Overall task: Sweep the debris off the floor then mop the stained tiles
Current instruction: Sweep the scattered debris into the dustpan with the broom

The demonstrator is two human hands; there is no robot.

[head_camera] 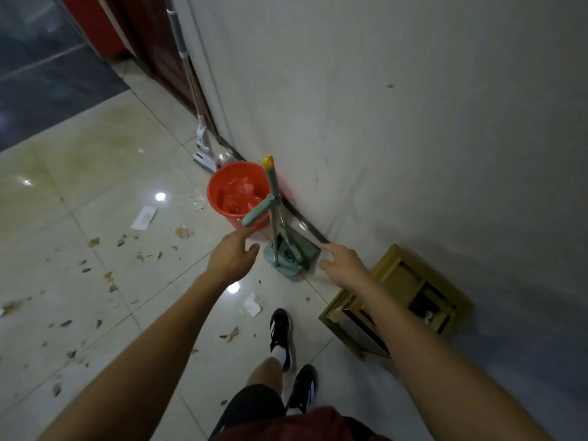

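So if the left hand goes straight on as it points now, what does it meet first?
Most likely the green handle of the dustpan: the left hand is open just below its end. The red bucket lies behind; depth is unclear.

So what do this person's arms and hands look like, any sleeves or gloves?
Both arms are bare along all that shows, with no sleeves in view. The left hand and right hand wear no gloves, and no rings, watch or bands are visible. Lower down are dark shorts, a white sock and black shoes with white stripes.
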